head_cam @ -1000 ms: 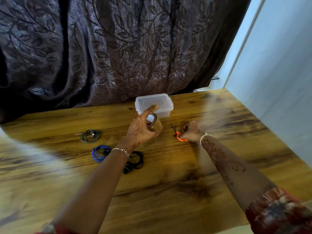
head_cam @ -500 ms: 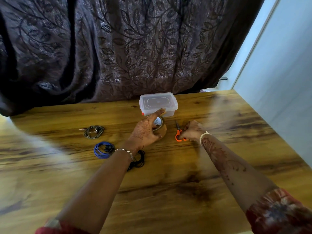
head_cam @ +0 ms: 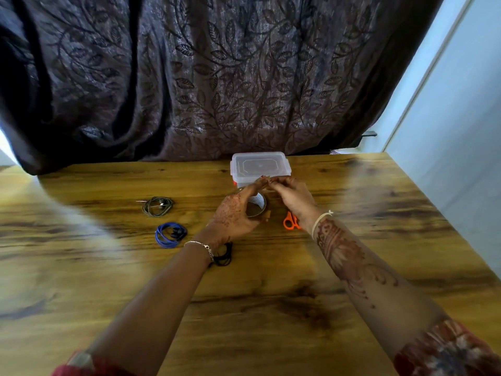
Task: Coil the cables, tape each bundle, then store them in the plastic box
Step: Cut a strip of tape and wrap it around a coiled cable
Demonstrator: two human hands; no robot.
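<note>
Three coiled cables lay apart on the wooden table [head_cam: 352,267]: an olive-grey cable [head_cam: 158,206], a blue cable [head_cam: 170,235] nearer the person, and a black cable [head_cam: 224,254] partly hidden under the left wrist. The left hand [head_cam: 233,215] gripped a tape roll [head_cam: 256,206], fingers curled round it, just before the lidded plastic box [head_cam: 260,166]. The right hand [head_cam: 294,195] met it at the roll's top edge with bent fingertips, though whether they pinched tape could not be told, and orange scissors [head_cam: 290,221] lay beside that wrist.
</note>
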